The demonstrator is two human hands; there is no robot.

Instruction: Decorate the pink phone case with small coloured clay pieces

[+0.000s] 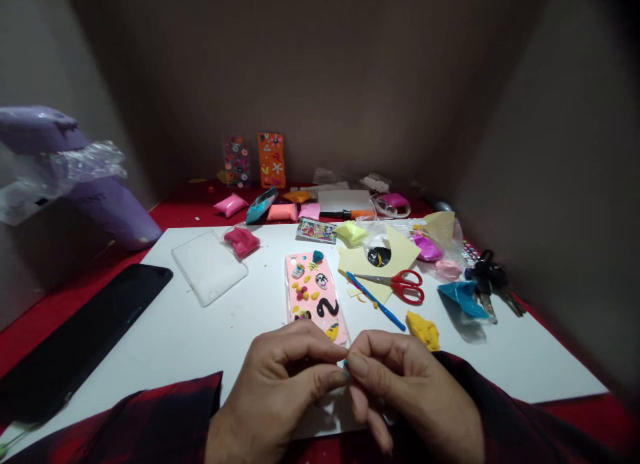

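Close to the front edge of the white board, my left hand (pixel 285 384) and my right hand (pixel 405 387) meet fingertip to fingertip. Between them shows a tiny bit of blue clay (pixel 346 364), mostly hidden, pinched by both hands. Just beyond lies a pink phone case (pixel 311 297) decorated with small clay shapes, among them a black curl and a blue lump; my left hand overlaps its near edge. Yellow clay (pixel 424 331) rests by my right hand. A blue modelling tool (pixel 376 301) and red-handled scissors (pixel 400 285) lie farther off.
A clear phone case (pixel 210 267) lies on the white board (pixel 150 331). At left are a black phone-like slab (pixel 85 337) and a purple object (pixel 117 207) with plastic wrap. Clay packets (pixel 283 212) line the back; keys (pixel 487 277) and a blue packet (pixel 465 299) sit right.
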